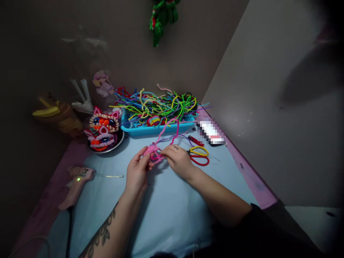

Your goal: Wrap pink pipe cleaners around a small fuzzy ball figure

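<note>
Over the middle of the light blue table point(166, 208), both my hands pinch a small pink pipe-cleaner piece point(153, 153). My left hand point(137, 172) grips its left side with closed fingers. My right hand point(179, 160) pinches its right side. Long pink stems point(170, 129) rise from the piece toward the tray behind it. A loose purple stem point(179, 137) lies on the table just behind my right hand.
A blue tray point(158, 128) piled with several coloured pipe cleaners stands at the back. Scissors with red and yellow handles point(199, 155) lie beside my right hand, a phone point(212, 133) beyond them. A pink glue gun point(77, 182) lies at left, a finished pipe-cleaner figure point(103, 132) on a plate.
</note>
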The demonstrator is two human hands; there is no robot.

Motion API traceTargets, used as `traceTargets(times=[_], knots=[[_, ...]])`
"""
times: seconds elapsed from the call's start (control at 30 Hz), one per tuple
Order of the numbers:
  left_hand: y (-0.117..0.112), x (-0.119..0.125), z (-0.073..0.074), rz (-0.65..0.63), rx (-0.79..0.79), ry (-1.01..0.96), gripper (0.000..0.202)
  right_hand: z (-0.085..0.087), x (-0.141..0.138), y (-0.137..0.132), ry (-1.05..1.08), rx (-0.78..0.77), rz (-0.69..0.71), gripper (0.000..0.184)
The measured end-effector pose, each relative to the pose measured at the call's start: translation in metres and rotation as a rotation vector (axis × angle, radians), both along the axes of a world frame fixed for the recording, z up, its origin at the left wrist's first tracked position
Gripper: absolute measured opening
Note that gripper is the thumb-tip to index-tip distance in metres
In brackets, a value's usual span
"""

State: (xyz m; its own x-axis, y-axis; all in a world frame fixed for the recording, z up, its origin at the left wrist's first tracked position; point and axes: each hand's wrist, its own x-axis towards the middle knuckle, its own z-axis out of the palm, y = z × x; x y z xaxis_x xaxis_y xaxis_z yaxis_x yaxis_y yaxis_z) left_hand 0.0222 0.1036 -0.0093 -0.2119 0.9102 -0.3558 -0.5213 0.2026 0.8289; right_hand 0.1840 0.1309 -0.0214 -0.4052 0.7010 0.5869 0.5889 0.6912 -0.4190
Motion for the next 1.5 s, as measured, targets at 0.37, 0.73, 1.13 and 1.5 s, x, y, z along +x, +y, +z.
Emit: traceTargets(times=[0.37, 0.73, 1.13, 1.5], knots=[[-0.003, 0.005, -0.006, -0.007, 0.048, 0.016, 0.065, 0.002, -0.01, -0.01, 0.215, -0.174, 0.1, 0.011], [-0.002, 0.008, -0.005, 0.026, 0.038, -0.025, 0.062, 0.007, -0.005, -0.01, 0.235, -0.051, -0.058, 0.019], [-0.001, 0.002, -0.001, -0.009, 0.0, -0.064, 0.06, 0.015, 0.025, 0.013, -0.418, -0.224, 0.0, 0.015], [0.001, 0.001, -0.001, -0.04, -0.028, -0.1, 0.055, 0.008, 0.037, 0.016, -0.121, 0.094, 0.081, 0.029]])
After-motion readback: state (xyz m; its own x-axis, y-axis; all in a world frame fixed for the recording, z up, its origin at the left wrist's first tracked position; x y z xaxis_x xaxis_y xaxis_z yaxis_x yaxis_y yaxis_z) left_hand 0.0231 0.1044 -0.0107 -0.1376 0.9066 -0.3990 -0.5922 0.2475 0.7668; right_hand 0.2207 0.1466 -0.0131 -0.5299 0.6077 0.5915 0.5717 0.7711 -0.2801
